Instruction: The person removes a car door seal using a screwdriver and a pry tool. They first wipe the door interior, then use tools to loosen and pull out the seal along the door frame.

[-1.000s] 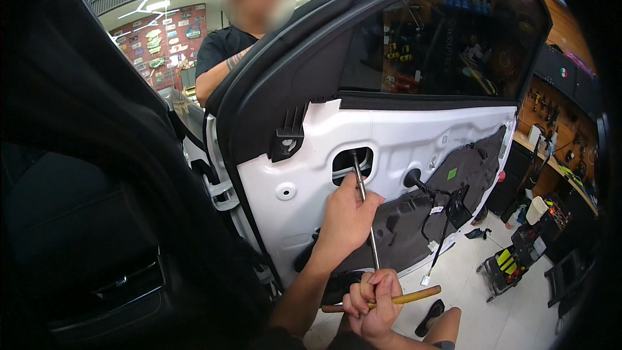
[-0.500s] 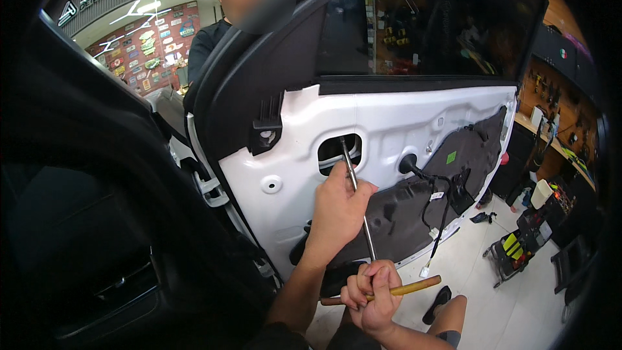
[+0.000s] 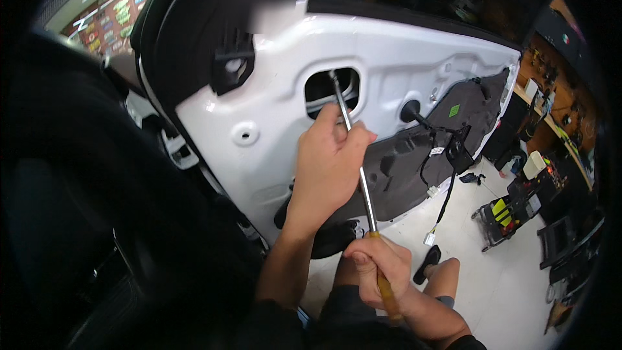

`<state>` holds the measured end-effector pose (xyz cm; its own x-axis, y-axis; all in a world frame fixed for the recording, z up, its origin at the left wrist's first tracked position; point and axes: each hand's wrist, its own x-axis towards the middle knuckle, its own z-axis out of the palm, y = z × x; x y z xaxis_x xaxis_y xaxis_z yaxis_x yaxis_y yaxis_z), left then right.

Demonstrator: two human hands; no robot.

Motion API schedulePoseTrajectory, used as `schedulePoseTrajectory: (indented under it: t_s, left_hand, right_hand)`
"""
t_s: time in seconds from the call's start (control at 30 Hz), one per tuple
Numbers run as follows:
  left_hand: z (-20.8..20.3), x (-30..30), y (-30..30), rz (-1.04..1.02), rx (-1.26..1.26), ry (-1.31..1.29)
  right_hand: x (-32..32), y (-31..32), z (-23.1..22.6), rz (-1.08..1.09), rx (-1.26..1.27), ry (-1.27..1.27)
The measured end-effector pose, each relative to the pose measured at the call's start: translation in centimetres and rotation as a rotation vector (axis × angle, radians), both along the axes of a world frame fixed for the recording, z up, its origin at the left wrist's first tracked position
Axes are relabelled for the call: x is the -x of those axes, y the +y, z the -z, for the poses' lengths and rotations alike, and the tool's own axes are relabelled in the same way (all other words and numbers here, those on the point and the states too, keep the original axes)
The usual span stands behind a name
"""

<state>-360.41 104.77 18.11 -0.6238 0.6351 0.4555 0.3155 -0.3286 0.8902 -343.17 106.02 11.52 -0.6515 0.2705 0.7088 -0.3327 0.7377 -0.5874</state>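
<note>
well, the metal rod point(image 3: 365, 196) runs on a slant through the middle of the frame, its upper end at the dark, rounded opening in the white door panel point(image 3: 278, 58); how deep it reaches in there i cannot tell. the left hand point(image 3: 327, 162), at centre, has thumb and forefinger curled about the shaft just below that opening, though how hard they pinch is hidden. the right hand point(image 3: 383, 271), lower centre, has its fingers clenched round the amber handle point(image 3: 389, 295) at the rod's lower end.

to judge by its look, the rod is stiff, fairly weighty for its thinness, and hardly fragile; the bright, smooth shaft is likely slippery, so the handle seems the place for a firm hold, with the other hand steadying it near the opening. the painted panel around the hole probably scratches easily. right of centre, a dark cable point(image 3: 446, 202) hangs loose, soft and bendy by its curve, ending in a pale connector point(image 3: 429, 238).
</note>
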Motion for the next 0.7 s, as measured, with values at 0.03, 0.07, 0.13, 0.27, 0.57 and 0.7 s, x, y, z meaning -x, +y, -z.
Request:
schedulePoseTrajectory:
  t_s: [0.03, 0.07, 0.13, 0.27, 0.57, 0.7]
  left_hand:
    - [0.0, 0.0, -0.1, -0.012, 0.004, 0.026]
    - [-0.1, 0.2, -0.2, -0.025, 0.01, 0.05]
    - [0.0, 0.4, 0.0, -0.039, -0.038, 0.113]
    - [-0.1, 0.4, -0.3, -0.066, -0.012, 0.118]
    - [0.2, -0.7, 1.4, -0.14, -0.005, 0.173]
    - [-0.1, -0.8, 0.5, -0.211, -0.011, 0.176]
  right_hand:
    - [-0.1, 0.1, -0.2, 0.051, -0.091, -0.041]
    - [0.0, 0.2, -0.3, 0.098, -0.183, -0.082]
    - [-0.1, -0.2, -0.8, 0.185, -0.277, -0.205]
    - [0.0, -0.9, -1.1, 0.204, -0.271, -0.228]
    - [-1.0, 2.4, 0.3, 0.247, -0.389, -0.262]
    - [-1.3, 3.3, 0.5, 0.061, -0.382, -0.273]
